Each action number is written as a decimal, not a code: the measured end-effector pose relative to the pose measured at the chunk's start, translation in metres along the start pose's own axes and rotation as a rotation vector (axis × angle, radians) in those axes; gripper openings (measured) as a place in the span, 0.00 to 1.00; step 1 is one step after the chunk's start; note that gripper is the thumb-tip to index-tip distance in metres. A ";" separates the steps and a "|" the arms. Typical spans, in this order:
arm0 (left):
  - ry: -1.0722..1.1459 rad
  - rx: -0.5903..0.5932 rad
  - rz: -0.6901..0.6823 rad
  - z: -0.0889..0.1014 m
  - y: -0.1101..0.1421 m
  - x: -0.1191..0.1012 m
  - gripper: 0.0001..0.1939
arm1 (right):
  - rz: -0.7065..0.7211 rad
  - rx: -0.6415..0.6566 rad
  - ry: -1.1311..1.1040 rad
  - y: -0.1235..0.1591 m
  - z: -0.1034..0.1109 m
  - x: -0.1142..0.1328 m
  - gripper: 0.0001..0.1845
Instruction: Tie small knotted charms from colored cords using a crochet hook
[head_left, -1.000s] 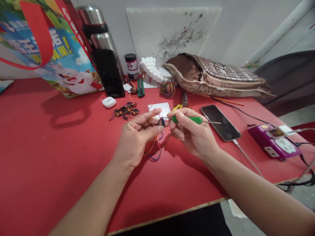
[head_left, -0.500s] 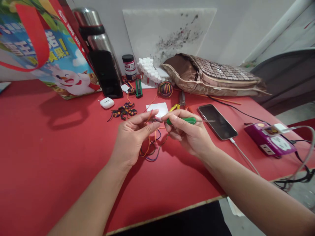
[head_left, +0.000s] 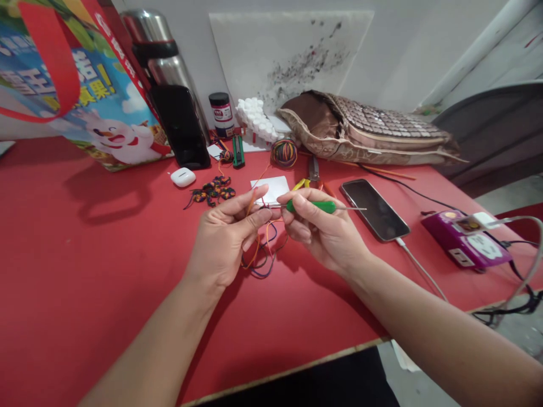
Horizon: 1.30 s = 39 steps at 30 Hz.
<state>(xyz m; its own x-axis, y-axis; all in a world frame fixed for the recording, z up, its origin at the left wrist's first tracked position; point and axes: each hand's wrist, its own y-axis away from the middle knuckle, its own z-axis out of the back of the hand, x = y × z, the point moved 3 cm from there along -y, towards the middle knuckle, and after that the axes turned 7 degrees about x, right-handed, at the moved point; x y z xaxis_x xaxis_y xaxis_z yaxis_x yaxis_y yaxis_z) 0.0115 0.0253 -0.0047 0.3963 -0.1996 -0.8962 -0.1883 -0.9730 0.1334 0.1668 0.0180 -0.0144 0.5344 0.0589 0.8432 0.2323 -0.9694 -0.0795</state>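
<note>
Multicoloured thin yarn (head_left: 262, 275), in the head view, was pinched between thumb and fingers of the left hand (head_left: 224, 237), loose loops trailing near-side over the red tabletop (head_left: 106, 265). The right hand (head_left: 330, 233) was clamped on a green-handled metal hook (head_left: 323, 207), shaft directed left to the yarn; tip contact could not be determined. A round multicoloured yarn ball (head_left: 284, 154) lay far-side, beyond white square paper (head_left: 274, 185).
</note>
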 end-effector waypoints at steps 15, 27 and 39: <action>0.048 -0.094 -0.066 -0.007 0.004 0.003 0.19 | 0.203 -0.059 0.345 0.009 -0.003 -0.002 0.10; 0.186 -0.045 0.059 -0.006 0.003 0.011 0.19 | 0.578 -0.005 1.077 0.025 -0.021 -0.003 0.09; 0.183 -0.053 -0.023 -0.005 0.001 0.016 0.25 | 0.706 -0.027 1.187 0.020 -0.015 -0.007 0.07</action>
<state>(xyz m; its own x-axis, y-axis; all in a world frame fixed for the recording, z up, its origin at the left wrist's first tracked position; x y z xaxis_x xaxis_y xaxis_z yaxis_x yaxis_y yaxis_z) 0.0226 0.0205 -0.0167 0.5573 -0.1904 -0.8082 -0.1317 -0.9813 0.1404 0.1558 -0.0049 -0.0139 -0.4779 -0.6657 0.5731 0.1817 -0.7132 -0.6770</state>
